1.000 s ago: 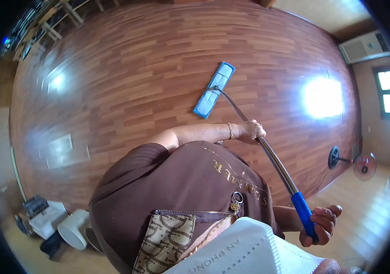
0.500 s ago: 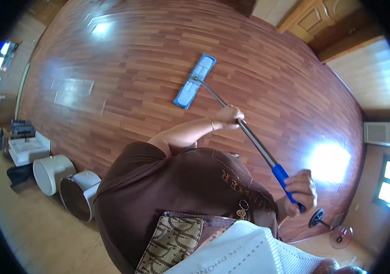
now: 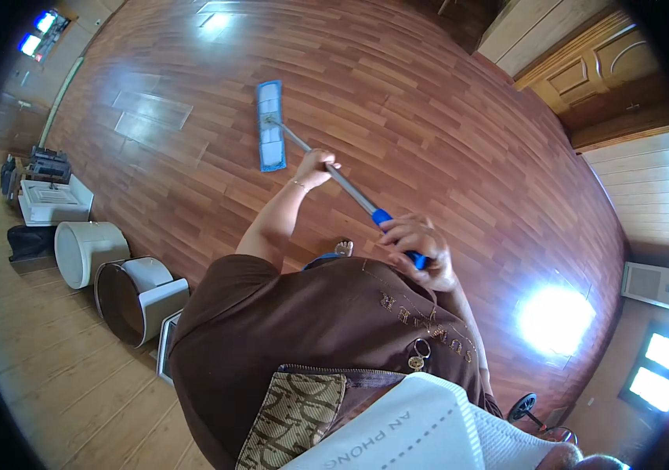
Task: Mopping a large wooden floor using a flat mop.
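A flat mop with a blue-edged, pale rectangular head (image 3: 271, 129) lies flat on the brown wood-plank floor (image 3: 397, 102), ahead and left of me. From its middle a metal pole (image 3: 356, 192) slants back toward my body. My left hand (image 3: 317, 168) is wrapped round the lower part of that pole, arm stretched forward. Close to my chest, my right hand (image 3: 422, 249) grips the blue handle (image 3: 382, 217) at the pole's upper end. One of my feet (image 3: 344, 247) shows just beyond my brown shirt.
Along the left wall stand a white round-fronted container (image 3: 88, 252), a drum-like appliance with a dark opening (image 3: 127, 301), and a white boxy unit (image 3: 56, 201). A wooden door (image 3: 585, 74) is at the far right. A wheeled thing (image 3: 524, 407) stands at the lower right.
The mop head has swung left across the floor and turned more nearly upright in view. Both hands have moved left with the pole; my right hand has come in front of my chest.
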